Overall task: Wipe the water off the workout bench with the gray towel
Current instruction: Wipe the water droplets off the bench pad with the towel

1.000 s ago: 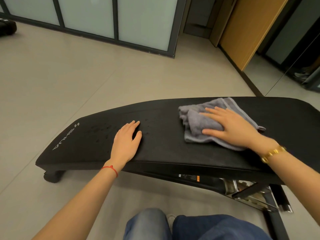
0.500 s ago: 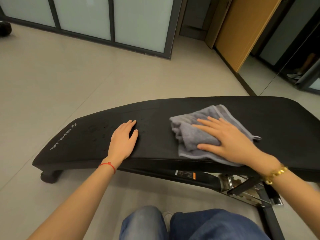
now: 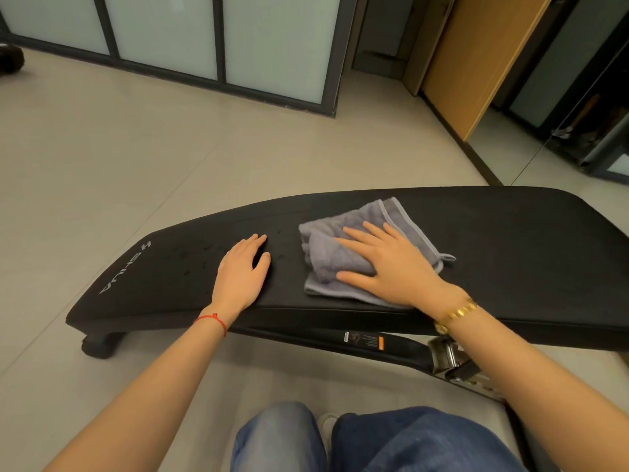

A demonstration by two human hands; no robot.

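Note:
The black padded workout bench (image 3: 510, 240) stretches across the middle of the view, curving down to the left. Small water drops (image 3: 190, 257) dot its left part, beside the white logo. A crumpled gray towel (image 3: 326, 264) lies on the bench's middle. My right hand (image 3: 384, 264) presses flat on the towel with fingers spread, pointing left. My left hand (image 3: 241, 274) rests palm down on the bare pad, just left of the towel, holding nothing. A narrow strip of pad separates the two hands.
The bench's metal frame and hinge (image 3: 452, 359) show below the pad at the right, and a foot (image 3: 98, 345) at the left. My knees in jeans (image 3: 340, 441) are close below. Frosted glass panels (image 3: 272, 46) and a wooden door (image 3: 476, 63) stand behind on the tiled floor.
My right hand has slid the towel leftward along the bench, closer to my left hand. My left hand has stayed in place on the pad.

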